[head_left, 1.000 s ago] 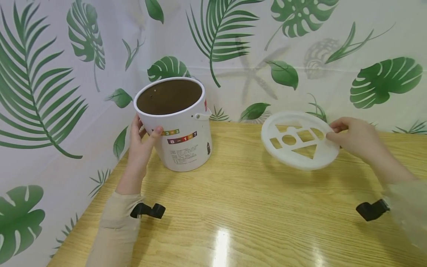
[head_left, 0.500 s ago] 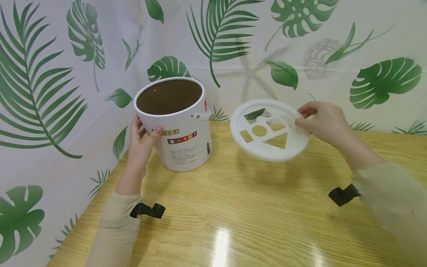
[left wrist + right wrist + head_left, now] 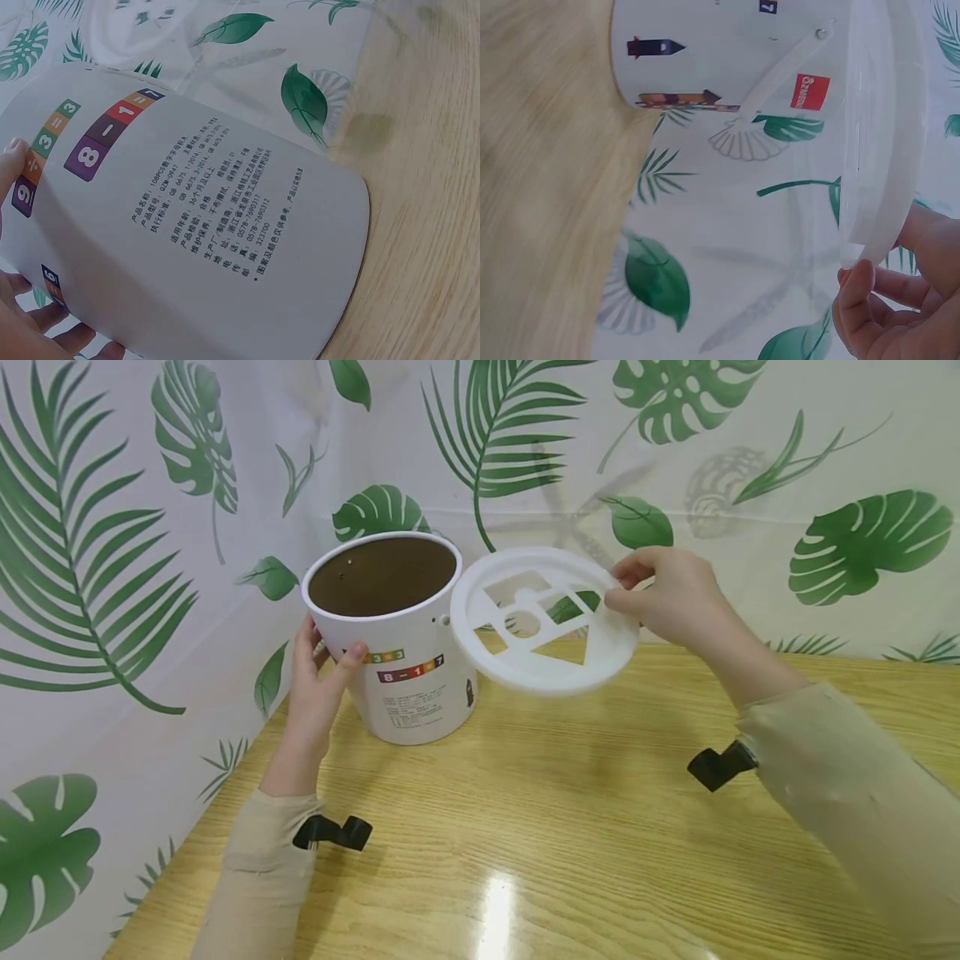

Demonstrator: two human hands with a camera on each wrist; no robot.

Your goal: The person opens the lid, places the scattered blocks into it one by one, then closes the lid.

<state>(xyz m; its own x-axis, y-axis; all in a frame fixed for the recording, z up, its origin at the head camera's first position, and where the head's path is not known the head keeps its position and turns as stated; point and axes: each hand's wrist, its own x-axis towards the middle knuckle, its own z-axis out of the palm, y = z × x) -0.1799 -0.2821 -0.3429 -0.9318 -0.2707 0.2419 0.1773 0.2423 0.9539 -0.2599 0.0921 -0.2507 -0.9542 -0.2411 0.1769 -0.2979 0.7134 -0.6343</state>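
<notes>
A white bucket (image 3: 405,702) with printed number strips stands upright at the table's back left, its dark brown inside showing from above. My left hand (image 3: 315,681) holds its left side, the thumb on the front and the fingers round toward the back. In the air to the right of the bucket is a round white lid (image 3: 551,681) with cut-out shapes. My right hand (image 3: 667,593) pinches the lid's right edge between thumb and fingers. The lid's left edge overlaps the bucket's rim in the head view; whether they touch I cannot tell. Edge-on, the lid (image 3: 885,135) appears in the right wrist view.
The wood-grain table (image 3: 480,827) runs in front of both arms. A white curtain (image 3: 750,543) with green leaf prints rises behind the table and along its left side. The bucket's pale handle (image 3: 780,71) hangs at its side in the right wrist view.
My right hand has carried the lid leftward and upward, from over the right part of the table to beside the bucket's rim. My left hand and the bucket have stayed in place.
</notes>
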